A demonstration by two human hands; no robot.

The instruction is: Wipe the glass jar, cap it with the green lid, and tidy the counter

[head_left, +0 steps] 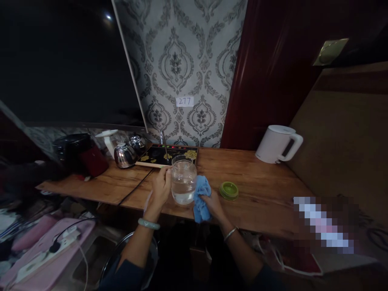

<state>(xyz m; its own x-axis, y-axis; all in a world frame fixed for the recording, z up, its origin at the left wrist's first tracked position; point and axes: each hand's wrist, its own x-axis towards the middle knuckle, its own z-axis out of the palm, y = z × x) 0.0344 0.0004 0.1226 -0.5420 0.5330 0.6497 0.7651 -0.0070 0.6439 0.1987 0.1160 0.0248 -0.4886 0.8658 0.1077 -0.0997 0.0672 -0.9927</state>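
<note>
A clear glass jar [183,184] is held upright over the front part of the wooden table, and what looks like clear liquid shows inside. My left hand [161,186] is closed around its left side. In my right hand [211,202] is a bunched blue cloth [202,198], pressed against or right beside the jar's right wall; the exact contact is hard to make out. To the right of the cloth, a round green lid [229,190] lies on the table.
Behind the jar is a black tea-stove panel [169,153] with a thin spout [162,139]. Metal kettles [125,154] and a red-black appliance [87,155] stand left. A white electric kettle [277,143] stands at the right. The table's front edge [242,228] is close to me.
</note>
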